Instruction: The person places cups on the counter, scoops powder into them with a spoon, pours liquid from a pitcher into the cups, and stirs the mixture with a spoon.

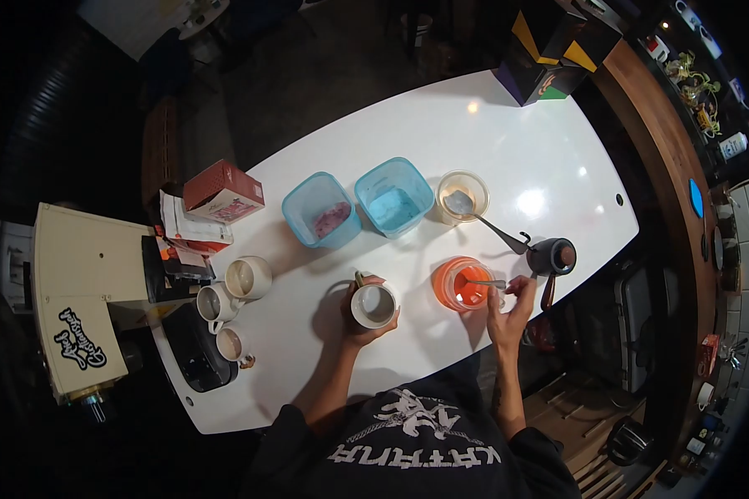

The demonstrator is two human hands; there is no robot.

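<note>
My left hand (359,333) is wrapped around a white mug (374,306), whose opening faces up toward me. The mug's inside looks pale, and I cannot make out any contents. To the right, my right hand (513,313) pinches the handle of a small metal spoon (490,284). The spoon's other end reaches into an orange jar (443,293), where its tip is hard to see. Behind the jar, a clear tub (463,176) holds a ladle (502,234) that leans out to the right. A dark hand-held pot or grinder (543,256) stands just beyond my right hand.
Two blue bins, one with pinkish contents (333,219) and one with blue contents (394,205), stand behind the mug. Several mugs (249,277) sit at left near a red box (225,193) and a cream machine (83,299). Dark boxes (549,62) occupy the table's far right corner.
</note>
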